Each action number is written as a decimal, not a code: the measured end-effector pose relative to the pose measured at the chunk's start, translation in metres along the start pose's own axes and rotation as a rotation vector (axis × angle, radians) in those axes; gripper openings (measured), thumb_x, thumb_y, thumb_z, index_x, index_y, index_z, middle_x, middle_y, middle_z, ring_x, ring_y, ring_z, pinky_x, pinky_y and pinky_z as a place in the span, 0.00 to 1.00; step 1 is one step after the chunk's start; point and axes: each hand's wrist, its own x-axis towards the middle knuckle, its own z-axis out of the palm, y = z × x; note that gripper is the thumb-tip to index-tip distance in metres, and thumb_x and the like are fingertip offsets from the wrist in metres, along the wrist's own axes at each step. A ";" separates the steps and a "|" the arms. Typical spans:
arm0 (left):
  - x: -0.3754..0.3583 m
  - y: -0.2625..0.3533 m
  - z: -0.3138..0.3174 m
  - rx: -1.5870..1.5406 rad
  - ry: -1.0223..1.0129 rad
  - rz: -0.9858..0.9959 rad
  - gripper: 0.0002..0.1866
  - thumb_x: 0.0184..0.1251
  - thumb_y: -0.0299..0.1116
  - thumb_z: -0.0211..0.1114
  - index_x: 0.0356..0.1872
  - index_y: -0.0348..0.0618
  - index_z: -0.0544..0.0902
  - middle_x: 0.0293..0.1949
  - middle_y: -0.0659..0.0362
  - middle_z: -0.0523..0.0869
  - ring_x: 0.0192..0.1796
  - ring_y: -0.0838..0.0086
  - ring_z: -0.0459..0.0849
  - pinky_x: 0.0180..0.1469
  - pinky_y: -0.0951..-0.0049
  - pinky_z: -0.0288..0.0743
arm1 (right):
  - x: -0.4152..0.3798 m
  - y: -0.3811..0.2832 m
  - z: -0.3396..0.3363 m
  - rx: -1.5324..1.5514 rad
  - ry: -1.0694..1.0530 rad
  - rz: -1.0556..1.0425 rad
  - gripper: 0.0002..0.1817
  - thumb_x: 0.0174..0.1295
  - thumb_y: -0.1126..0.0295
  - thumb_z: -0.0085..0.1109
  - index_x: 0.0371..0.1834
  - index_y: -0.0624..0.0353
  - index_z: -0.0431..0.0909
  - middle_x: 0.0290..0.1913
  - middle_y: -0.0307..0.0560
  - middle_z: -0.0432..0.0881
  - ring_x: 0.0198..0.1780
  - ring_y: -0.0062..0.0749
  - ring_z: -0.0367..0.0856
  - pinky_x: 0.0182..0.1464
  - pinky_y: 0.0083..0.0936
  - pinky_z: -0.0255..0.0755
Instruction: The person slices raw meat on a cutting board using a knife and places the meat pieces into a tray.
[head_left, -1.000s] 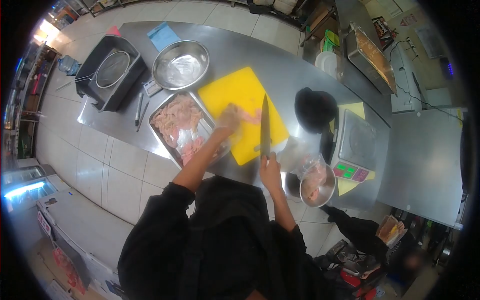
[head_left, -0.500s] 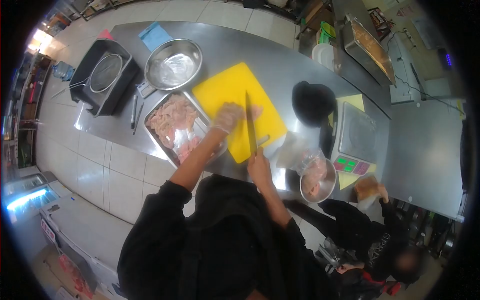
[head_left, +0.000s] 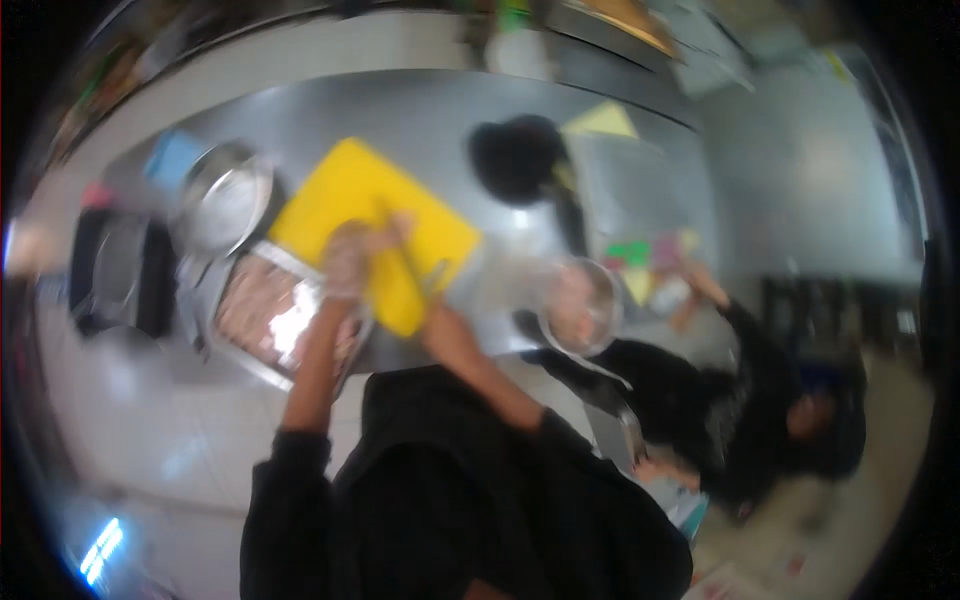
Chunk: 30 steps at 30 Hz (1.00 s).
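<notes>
The view is blurred by motion. My right hand [head_left: 440,322] is closed round the handle of a knife [head_left: 402,250], whose blade lies across the yellow cutting board [head_left: 345,190]. On the board's left part is my left hand [head_left: 347,258], in a clear glove, its fingers smeared. A small pink piece of meat [head_left: 402,222] shows beside the blade. Left of the board, a metal tray [head_left: 262,372] holds pale meat [head_left: 262,305], partly hidden by my left forearm.
A steel bowl [head_left: 228,200] and black bin [head_left: 120,270] stand left. On the right are a dark object [head_left: 518,160], a scale [head_left: 635,190] and a bowl of meat [head_left: 580,310]. A co-worker [head_left: 740,400] in black stands right, one hand reaching near the scale.
The whole view has swung, so the table's things sit further left and blur. The co-worker's hand is now nearer the scale. My right hand still holds the knife.
</notes>
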 end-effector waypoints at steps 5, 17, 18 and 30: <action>0.019 0.014 -0.005 0.328 -0.149 0.126 0.12 0.75 0.35 0.54 0.43 0.45 0.86 0.36 0.54 0.85 0.42 0.64 0.84 0.42 0.66 0.77 | -0.001 0.010 0.020 0.094 -0.139 -0.027 0.21 0.64 0.77 0.46 0.61 0.73 0.71 0.40 0.72 0.83 0.43 0.68 0.84 0.47 0.55 0.78; 0.000 -0.009 0.003 0.565 -0.214 -0.243 0.12 0.73 0.37 0.58 0.41 0.42 0.87 0.41 0.50 0.86 0.44 0.54 0.84 0.47 0.58 0.76 | 0.007 -0.011 -0.004 0.107 -0.131 0.041 0.21 0.65 0.77 0.45 0.61 0.72 0.66 0.40 0.72 0.82 0.43 0.67 0.84 0.44 0.55 0.77; 0.001 -0.004 0.003 0.505 -0.228 -0.337 0.11 0.73 0.36 0.58 0.40 0.43 0.86 0.40 0.50 0.86 0.44 0.54 0.84 0.46 0.57 0.76 | 0.018 -0.015 -0.002 0.130 -0.121 0.057 0.24 0.66 0.75 0.44 0.65 0.72 0.63 0.42 0.73 0.82 0.44 0.69 0.83 0.46 0.53 0.77; 0.007 -0.004 0.002 0.665 -0.290 -0.268 0.08 0.70 0.36 0.58 0.42 0.52 0.85 0.37 0.57 0.84 0.41 0.62 0.83 0.43 0.60 0.77 | 0.071 -0.024 0.024 0.168 0.119 -0.133 0.19 0.71 0.69 0.41 0.61 0.68 0.66 0.43 0.71 0.83 0.42 0.64 0.84 0.41 0.52 0.78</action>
